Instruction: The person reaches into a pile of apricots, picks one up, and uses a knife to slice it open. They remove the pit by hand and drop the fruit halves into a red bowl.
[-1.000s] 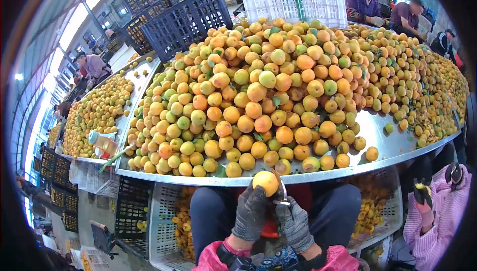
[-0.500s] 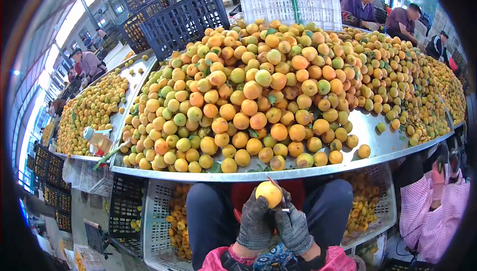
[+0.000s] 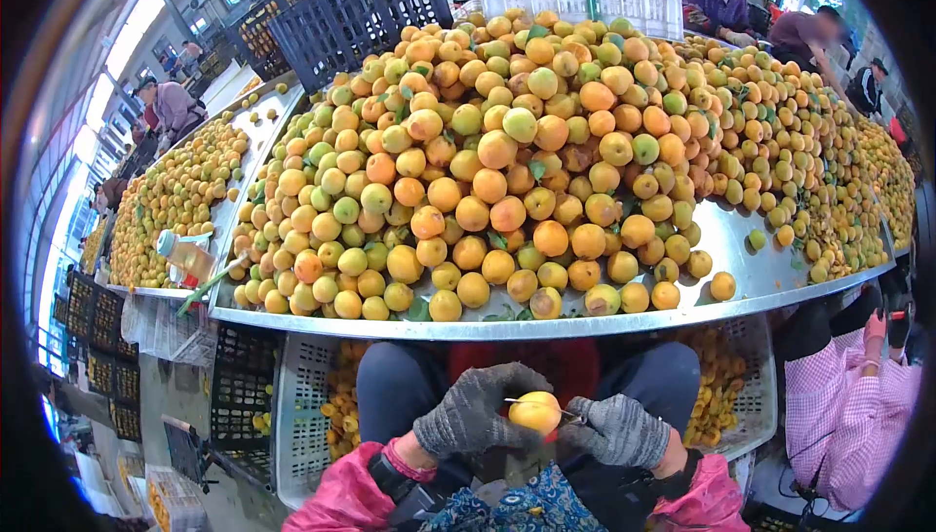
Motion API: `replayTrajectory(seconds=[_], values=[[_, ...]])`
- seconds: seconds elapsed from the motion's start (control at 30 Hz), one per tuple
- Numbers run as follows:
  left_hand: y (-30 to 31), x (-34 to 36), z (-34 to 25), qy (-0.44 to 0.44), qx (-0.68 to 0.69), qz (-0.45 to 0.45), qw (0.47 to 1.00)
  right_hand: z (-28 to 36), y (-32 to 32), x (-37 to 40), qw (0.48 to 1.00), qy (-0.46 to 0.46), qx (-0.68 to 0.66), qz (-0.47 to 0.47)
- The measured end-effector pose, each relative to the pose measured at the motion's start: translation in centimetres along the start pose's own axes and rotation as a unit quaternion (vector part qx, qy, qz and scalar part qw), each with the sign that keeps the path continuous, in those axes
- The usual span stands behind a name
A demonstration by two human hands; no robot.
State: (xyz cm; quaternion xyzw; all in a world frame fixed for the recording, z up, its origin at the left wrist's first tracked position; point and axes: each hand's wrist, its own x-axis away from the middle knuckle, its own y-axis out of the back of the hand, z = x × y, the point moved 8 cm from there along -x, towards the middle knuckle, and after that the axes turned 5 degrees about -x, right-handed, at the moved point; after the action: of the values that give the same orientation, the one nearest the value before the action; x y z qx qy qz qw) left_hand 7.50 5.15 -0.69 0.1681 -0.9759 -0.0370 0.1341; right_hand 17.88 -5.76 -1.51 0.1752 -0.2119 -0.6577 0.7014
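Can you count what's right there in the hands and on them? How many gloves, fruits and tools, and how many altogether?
Gray gloves: 2
Yellow-orange fruit: 1
Thin metal tool: 1
Total: 4

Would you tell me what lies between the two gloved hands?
Between left hand and right hand, the head view shows a yellow fruit and a thin metal tool.

We observe bright light entering at the roof panels [image 3: 139,33], glare on the surface [image 3: 733,244] toward its front right edge, fisheye curvature, and black vignetting.
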Motion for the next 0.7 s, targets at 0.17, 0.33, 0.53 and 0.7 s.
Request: replayTrajectory(seconds=[0.17, 0.33, 0.53, 0.7], values=[[0.2, -0.5, 0.0, -0.095, -0.229, 0.037, 0.968, 0.3, -1.1, -1.0, 0.990, -0.026, 0.115, 0.080], [-1.4, -1.2, -2.4, -0.157, -0.535, 0.101, 0.824, 0.2, -2.4, -2.1, 0.980, -0.042, 0.165, 0.104], [3.3, 1.0, -4.4, -0.148, -0.329, -0.196, 0.912, 0.1, 0.2, -1.9, 0.982, 0.015, 0.075, -0.173], [-0.1, 3.1, -0.8, -0.109, -0.148, -0.281, 0.942, 0.4, -1.4, -2.2, 0.988, 0.038, 0.030, -0.147]])
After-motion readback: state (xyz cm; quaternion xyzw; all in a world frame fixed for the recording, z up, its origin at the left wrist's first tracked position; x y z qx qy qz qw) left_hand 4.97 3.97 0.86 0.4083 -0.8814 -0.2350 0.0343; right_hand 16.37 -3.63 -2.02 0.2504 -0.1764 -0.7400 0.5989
